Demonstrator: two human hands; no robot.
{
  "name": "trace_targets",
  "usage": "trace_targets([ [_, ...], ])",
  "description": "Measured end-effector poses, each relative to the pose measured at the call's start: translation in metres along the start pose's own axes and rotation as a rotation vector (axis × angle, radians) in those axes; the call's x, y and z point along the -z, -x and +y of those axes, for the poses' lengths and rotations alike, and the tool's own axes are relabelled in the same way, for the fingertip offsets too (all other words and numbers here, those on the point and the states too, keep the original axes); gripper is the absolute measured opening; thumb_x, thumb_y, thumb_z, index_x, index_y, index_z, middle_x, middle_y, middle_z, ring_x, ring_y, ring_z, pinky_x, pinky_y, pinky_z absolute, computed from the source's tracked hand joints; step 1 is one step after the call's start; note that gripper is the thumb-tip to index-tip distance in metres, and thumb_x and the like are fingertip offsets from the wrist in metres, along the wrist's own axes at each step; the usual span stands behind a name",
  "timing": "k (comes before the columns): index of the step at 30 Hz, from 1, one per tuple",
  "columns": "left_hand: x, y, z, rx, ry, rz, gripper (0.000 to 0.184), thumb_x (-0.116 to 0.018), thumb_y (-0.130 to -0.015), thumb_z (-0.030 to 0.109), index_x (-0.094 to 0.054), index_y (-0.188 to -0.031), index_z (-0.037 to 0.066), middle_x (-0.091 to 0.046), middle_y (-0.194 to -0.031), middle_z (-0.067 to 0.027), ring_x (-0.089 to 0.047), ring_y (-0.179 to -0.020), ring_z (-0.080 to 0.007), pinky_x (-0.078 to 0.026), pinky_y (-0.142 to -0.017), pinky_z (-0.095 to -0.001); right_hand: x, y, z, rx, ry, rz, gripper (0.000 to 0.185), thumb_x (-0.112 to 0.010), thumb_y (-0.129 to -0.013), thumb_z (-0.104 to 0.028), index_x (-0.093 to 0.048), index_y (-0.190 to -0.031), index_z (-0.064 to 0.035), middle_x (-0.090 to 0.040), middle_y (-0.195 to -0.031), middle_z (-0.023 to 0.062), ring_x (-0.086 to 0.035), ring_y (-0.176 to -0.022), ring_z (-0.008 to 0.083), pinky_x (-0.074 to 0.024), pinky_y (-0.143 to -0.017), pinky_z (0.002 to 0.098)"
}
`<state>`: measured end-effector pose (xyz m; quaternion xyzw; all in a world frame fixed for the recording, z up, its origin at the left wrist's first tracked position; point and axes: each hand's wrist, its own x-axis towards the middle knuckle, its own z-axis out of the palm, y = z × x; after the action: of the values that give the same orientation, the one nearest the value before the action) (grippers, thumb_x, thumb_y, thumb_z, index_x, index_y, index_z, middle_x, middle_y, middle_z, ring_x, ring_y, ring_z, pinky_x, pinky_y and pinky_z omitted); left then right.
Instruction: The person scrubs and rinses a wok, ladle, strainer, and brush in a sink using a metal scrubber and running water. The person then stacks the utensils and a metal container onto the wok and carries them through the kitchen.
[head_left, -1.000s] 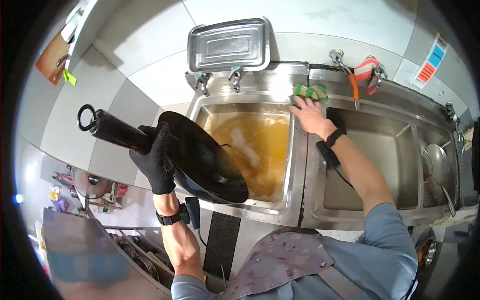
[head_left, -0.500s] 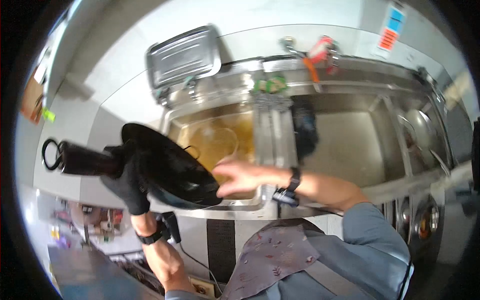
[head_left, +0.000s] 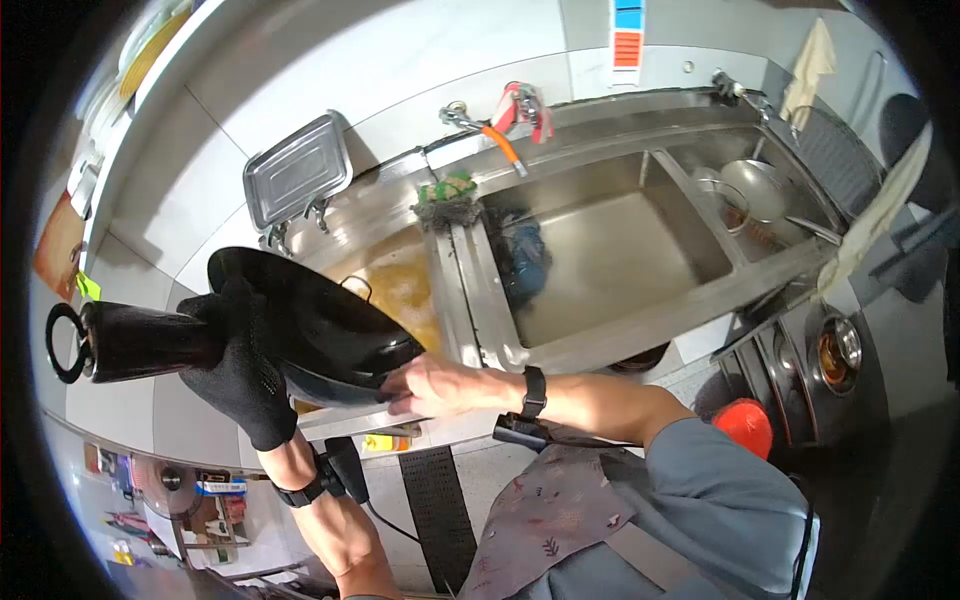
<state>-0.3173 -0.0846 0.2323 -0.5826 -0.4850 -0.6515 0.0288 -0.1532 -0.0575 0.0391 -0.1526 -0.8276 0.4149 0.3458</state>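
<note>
My left hand [head_left: 235, 375], in a black knitted glove, is closed around the base of the handle of a black wok [head_left: 320, 325]. The wok is tilted, its hollow side turned up and to the right, over the front of the left basin. Its thick handle ends in a metal ring on the far left. At the wok's right rim, my bare right hand [head_left: 440, 385] has its fingers bent around the edge. Behind the wok, the left basin [head_left: 440, 260] holds cloudy yellowish water; a thin wire loop [head_left: 357, 285] shows over the rim.
A steel scrubber and green sponge [head_left: 447, 195] lie on the divider. The middle basin [head_left: 630, 250] has a dark blue bundle [head_left: 525, 260] on its left side. A strainer [head_left: 755, 190] sits in the right basin. A metal tray [head_left: 298, 170] leans against the wall near a tap with an orange hose [head_left: 505, 150].
The view has swung, so the sink now appears farther left and tilted. My right hand has come onto the wok's rim, fingers now bent at it. My left hand keeps its hold.
</note>
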Motion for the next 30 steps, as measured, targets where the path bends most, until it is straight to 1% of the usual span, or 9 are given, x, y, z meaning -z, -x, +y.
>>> trace_targets([
  [3,-0.013,0.013,0.043,-0.029,0.136,0.011,0.014,-0.071,-0.081,0.002,-0.064,-0.092,0.001,-0.066,-0.088,-0.0064,-0.06,-0.08,-0.0169,-0.05,-0.077,-0.0316,0.028,0.031,-0.025,0.017,0.064,0.067,0.03,-0.068,-0.087,-0.017,-0.073,-0.111,0.0009,-0.07,-0.095,0.027,-0.07,-0.09,0.0406,-0.0557,-0.08,0.0435],
  [9,-0.055,0.044,0.091,-0.112,0.485,-0.089,0.014,-0.074,-0.084,0.004,-0.065,-0.094,0.001,-0.067,-0.092,-0.0065,-0.06,-0.083,-0.0169,-0.05,-0.079,-0.0312,0.1,0.118,-0.054,-0.071,0.33,0.2,0.037,-0.069,-0.087,-0.022,-0.068,-0.111,0.0066,-0.068,-0.097,0.0291,-0.07,-0.093,0.042,-0.0551,-0.078,0.0457],
  [11,-0.081,0.055,0.095,0.078,0.542,-0.134,0.014,-0.076,-0.086,0.005,-0.066,-0.096,0.002,-0.068,-0.091,-0.005,-0.06,-0.083,-0.0151,-0.049,-0.079,-0.0309,0.134,0.148,-0.061,-0.168,0.465,0.176,0.038,-0.071,-0.087,-0.024,-0.069,-0.11,0.0064,-0.067,-0.091,0.0288,-0.07,-0.089,0.0414,-0.055,-0.076,0.0456],
  [15,-0.149,0.078,0.083,0.192,0.617,-0.307,0.021,-0.082,-0.084,0.011,-0.07,-0.1,0.002,-0.07,-0.097,-0.0044,-0.062,-0.088,-0.0139,-0.049,-0.085,-0.0297,0.19,0.21,-0.038,-0.221,0.566,0.235,0.035,-0.074,-0.083,-0.02,-0.07,-0.106,0.0066,-0.067,-0.089,0.0288,-0.07,-0.084,0.0414,-0.0544,-0.075,0.0453],
  [17,-0.186,0.095,0.067,0.309,0.596,-0.4,0.021,-0.081,-0.083,0.01,-0.068,-0.099,0.003,-0.068,-0.095,-0.0028,-0.061,-0.09,-0.0149,-0.049,-0.087,-0.0306,0.219,0.24,-0.009,-0.308,0.519,0.21,0.032,-0.074,-0.08,-0.022,-0.072,-0.103,0.0008,-0.069,-0.093,0.0252,-0.068,-0.091,0.0418,-0.053,-0.08,0.0498],
  [20,-0.248,0.131,0.011,0.457,0.715,-0.464,0.019,-0.081,-0.084,0.008,-0.066,-0.096,0.006,-0.066,-0.096,-0.0016,-0.061,-0.09,-0.0146,-0.05,-0.087,-0.0316,0.265,0.273,0.024,-0.37,0.559,0.104,0.036,-0.074,-0.078,-0.023,-0.071,-0.104,0.0032,-0.069,-0.097,0.0278,-0.067,-0.095,0.0447,-0.0524,-0.084,0.0508],
  [23,-0.295,0.17,-0.026,0.937,0.934,-0.455,0.019,-0.079,-0.085,0.003,-0.067,-0.1,0.006,-0.067,-0.1,-0.002,-0.063,-0.094,-0.0151,-0.052,-0.089,-0.0318,0.308,0.295,0.056,-0.449,0.622,-0.036,0.035,-0.075,-0.077,-0.022,-0.071,-0.1,0.0049,-0.069,-0.094,0.0284,-0.067,-0.093,0.0454,-0.0526,-0.083,0.0509],
  [26,-0.321,0.207,-0.06,0.961,1.091,-0.389,0.017,-0.076,-0.087,0.002,-0.066,-0.1,0.008,-0.065,-0.099,0.0001,-0.061,-0.093,-0.0138,-0.051,-0.088,-0.0287,0.335,0.299,0.071,-0.528,0.556,-0.154,0.03,-0.074,-0.077,-0.02,-0.07,-0.093,0.0056,-0.068,-0.091,0.0285,-0.067,-0.091,0.0452,-0.0533,-0.08,0.05],
  [30,-0.327,0.243,-0.078,1.031,0.923,-0.356,0.014,-0.073,-0.089,0.004,-0.063,-0.097,0.01,-0.059,-0.094,0.0004,-0.057,-0.09,-0.0128,-0.047,-0.088,-0.0254,0.353,0.3,0.103,-0.58,0.628,-0.356,0.027,-0.073,-0.078,-0.02,-0.07,-0.091,0.0039,-0.068,-0.088,0.0274,-0.068,-0.09,0.0444,-0.0539,-0.082,0.0495],
])
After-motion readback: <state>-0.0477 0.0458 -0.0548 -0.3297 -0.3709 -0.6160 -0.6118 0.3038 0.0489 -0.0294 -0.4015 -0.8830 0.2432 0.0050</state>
